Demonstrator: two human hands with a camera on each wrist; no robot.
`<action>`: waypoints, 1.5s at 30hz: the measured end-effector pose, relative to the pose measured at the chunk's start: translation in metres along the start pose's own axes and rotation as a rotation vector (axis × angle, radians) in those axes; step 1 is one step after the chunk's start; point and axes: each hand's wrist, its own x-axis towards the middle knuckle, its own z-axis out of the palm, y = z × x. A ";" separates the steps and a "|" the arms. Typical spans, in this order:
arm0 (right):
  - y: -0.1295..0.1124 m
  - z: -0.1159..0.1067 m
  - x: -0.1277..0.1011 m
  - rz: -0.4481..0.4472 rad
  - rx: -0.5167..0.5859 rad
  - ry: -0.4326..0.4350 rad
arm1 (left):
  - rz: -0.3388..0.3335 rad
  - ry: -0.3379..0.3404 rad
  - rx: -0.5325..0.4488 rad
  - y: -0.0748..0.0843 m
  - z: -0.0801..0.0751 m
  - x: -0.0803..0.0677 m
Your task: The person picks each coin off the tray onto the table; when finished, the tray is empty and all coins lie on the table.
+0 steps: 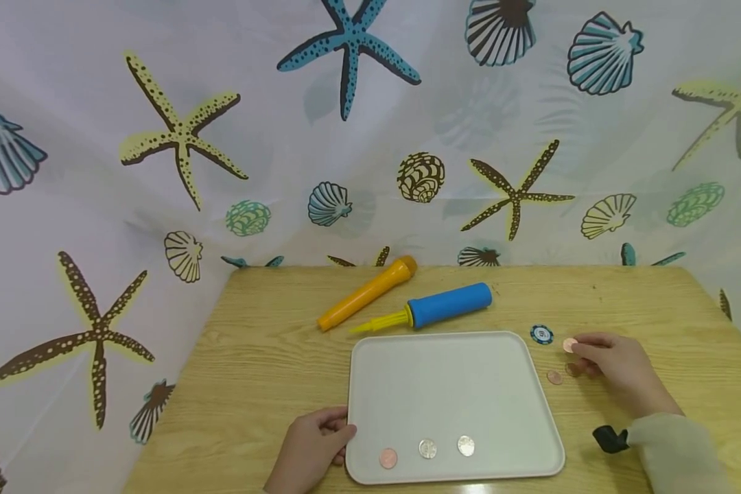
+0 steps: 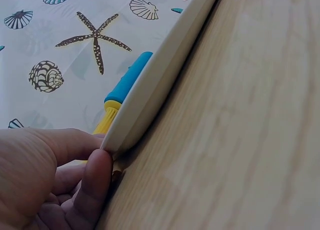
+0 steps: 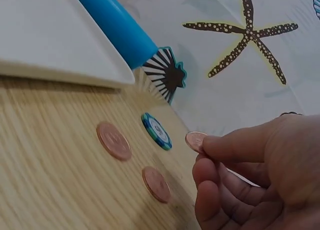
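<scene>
Three coins point(image 1: 427, 449) already lay along the near edge of the white tray point(image 1: 451, 384) — one copper, two silver. The right hand point(image 1: 614, 363) pinched a copper coin point(image 1: 569, 345) just off the tray's right side, lifted clear of the table point(image 1: 272, 357); two more coppers point(image 1: 562, 374) and a blue chip point(image 1: 541, 334) remained beside it. The left hand point(image 1: 311, 449) gripped the tray's near-left corner, thumb curled at the rim — roughly half moved, by my reckoning.

We see two bare hands: the left hand point(image 1: 309, 446) shows no sleeve or ring. The right hand point(image 1: 617, 363) comes out of a loose, pale cream sleeve point(image 1: 679, 449), with a small black strap end point(image 1: 608, 439) sticking out beside the cuff.
</scene>
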 end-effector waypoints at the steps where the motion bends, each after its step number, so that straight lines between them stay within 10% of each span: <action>1: 0.002 -0.002 0.001 0.004 -0.018 0.016 | 0.002 -0.003 -0.002 0.000 0.000 0.000; 29: 0.000 -0.007 -0.002 -0.017 -0.400 0.111 | 0.023 -0.004 -0.006 -0.001 -0.001 0.001; 45: -0.030 0.064 -0.044 -0.206 -0.275 -0.159 | -0.016 -0.005 -0.005 0.001 -0.001 -0.002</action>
